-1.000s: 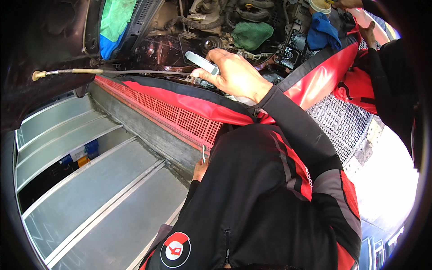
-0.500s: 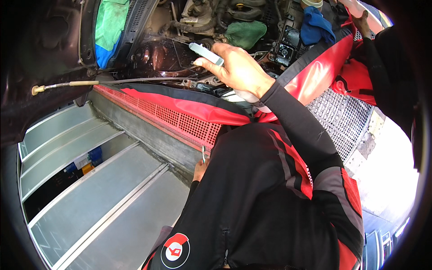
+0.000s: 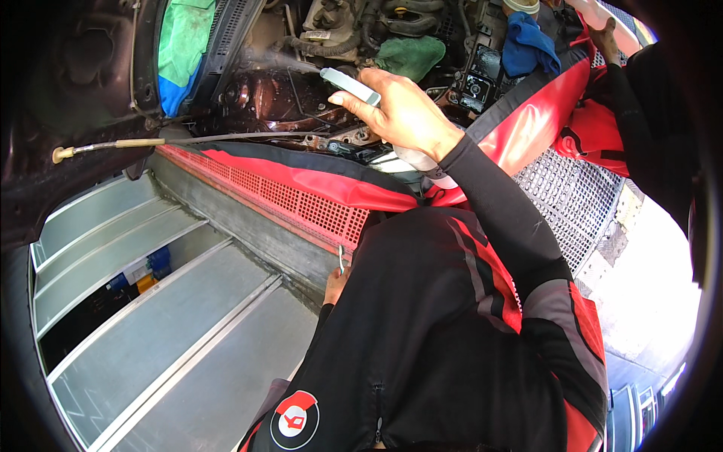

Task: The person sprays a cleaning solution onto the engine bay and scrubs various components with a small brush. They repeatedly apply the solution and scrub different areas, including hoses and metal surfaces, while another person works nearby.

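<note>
My right hand (image 3: pixel 410 113) is wrapped round a spray bottle over the near part of the engine bay. The bottle's pale grey trigger head (image 3: pixel 350 87) points left, and a faint mist streak leaves its nozzle. Part of the white bottle body (image 3: pixel 416 160) shows below my palm. Lower down, beside my black jacket, my left hand (image 3: pixel 336 286) is closed on a slim white and teal toothbrush (image 3: pixel 342 261). My jacket hides part of that hand. A wet, dark reddish-brown body panel (image 3: pixel 275 96) lies beyond the nozzle.
A green cloth (image 3: pixel 410 57) and a blue cloth (image 3: pixel 529 45) lie over the engine bay. A red and black cover (image 3: pixel 301 175) drapes its near edge. The hood (image 3: pixel 68 98) is at left. A co-worker's hand (image 3: pixel 605 41) holds a pale translucent container at far right.
My right hand and the spray bottle have shifted slightly right and down. A mist streak now shows off the nozzle. My left hand stays nearly in place with the toothbrush.
</note>
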The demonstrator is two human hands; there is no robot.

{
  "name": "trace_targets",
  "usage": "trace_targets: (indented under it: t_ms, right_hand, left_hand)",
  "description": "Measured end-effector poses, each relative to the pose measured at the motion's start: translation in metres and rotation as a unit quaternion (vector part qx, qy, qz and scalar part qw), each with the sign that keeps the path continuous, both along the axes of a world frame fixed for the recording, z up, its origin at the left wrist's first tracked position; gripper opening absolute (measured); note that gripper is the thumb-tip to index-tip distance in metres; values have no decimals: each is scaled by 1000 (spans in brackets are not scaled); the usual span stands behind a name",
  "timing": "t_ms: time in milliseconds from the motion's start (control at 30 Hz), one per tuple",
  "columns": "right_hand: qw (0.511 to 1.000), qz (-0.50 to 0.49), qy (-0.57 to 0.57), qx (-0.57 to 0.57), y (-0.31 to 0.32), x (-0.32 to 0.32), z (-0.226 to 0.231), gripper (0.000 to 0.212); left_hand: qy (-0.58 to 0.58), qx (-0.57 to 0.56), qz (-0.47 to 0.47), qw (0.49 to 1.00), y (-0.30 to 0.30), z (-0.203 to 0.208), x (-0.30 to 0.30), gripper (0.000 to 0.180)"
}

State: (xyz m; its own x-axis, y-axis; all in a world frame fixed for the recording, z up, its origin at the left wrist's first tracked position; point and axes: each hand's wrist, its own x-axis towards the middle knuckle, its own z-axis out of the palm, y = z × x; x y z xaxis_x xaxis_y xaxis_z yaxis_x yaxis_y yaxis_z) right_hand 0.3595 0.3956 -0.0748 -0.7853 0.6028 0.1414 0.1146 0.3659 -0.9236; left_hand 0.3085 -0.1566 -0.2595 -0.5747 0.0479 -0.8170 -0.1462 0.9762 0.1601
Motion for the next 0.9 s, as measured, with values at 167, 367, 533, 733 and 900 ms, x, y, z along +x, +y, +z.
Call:
trace_targets:
  t_ms: [167, 367, 533, 733, 900]
  right_hand:
    - [999, -21, 42, 1, 4, -2, 0, 58]
    - [999, -22, -9, -46, 12, 2, 2, 65]
    - [998, -30, 16, -46, 22, 2, -6, 67]
    - [989, -11, -12, -147, 32, 6, -14, 77]
    - [981, -18, 19, -190, 35, 17, -13, 74]
  left_hand:
    - [22, 1, -39, 999, -2, -5, 0, 54]
    - [-12, 16, 33, 999, -4, 2, 0, 51]
    - [-20, 6, 23, 1000, -3, 25, -5, 50]
    - [-8, -21, -2, 1000, 3, 65, -22, 49]
    - [4, -32, -25, 999, 29, 95, -37, 49]
